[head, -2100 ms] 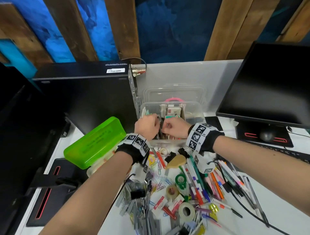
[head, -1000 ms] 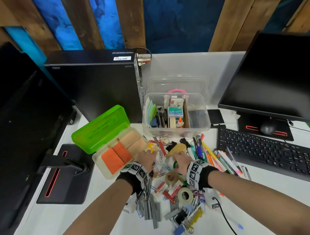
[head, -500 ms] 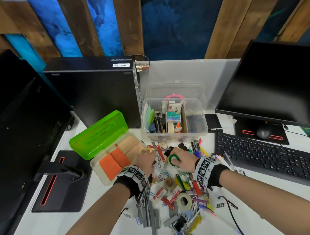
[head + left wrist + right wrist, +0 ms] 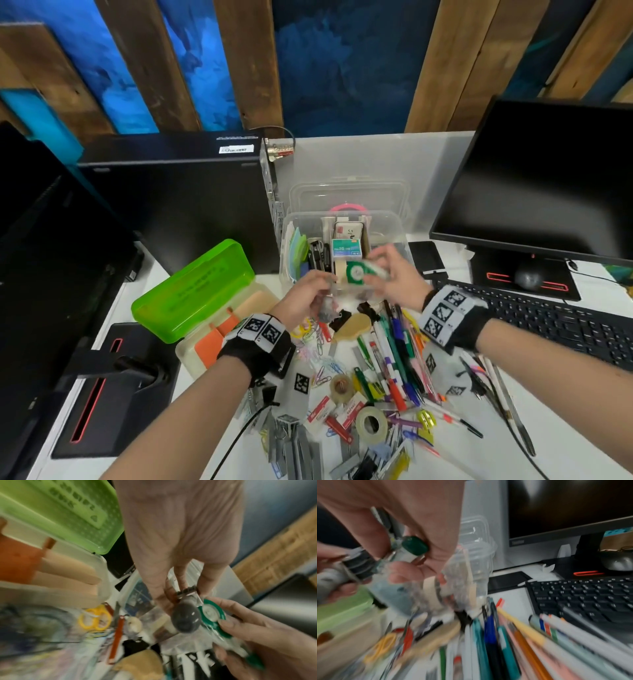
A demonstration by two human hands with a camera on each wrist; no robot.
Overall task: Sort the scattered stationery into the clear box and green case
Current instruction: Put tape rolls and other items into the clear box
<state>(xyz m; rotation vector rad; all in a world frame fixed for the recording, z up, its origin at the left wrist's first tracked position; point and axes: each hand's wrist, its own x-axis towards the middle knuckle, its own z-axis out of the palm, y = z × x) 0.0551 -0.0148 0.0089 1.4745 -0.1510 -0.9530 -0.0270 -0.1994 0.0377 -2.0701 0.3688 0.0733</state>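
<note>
Blurred in both wrist views: left hand [image 4: 306,297] pinching a small dark clip-like thing [image 4: 186,615], right hand [image 4: 394,277] gripping a green correction tape [image 4: 356,273]. Mid-frame, clear box [image 4: 394,226] with staples and notes; green case [image 4: 205,284] open at centre left. Raised off the pile since half a second ago.

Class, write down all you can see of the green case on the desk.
The green case is plastic. Its translucent bright green lid, dotted and bearing raised lettering, stands open, tilted back toward the black computer tower. The pale cream base rests on the white desk, holding orange and tan pieces. The left hand hovers to its right without touching it.
</note>
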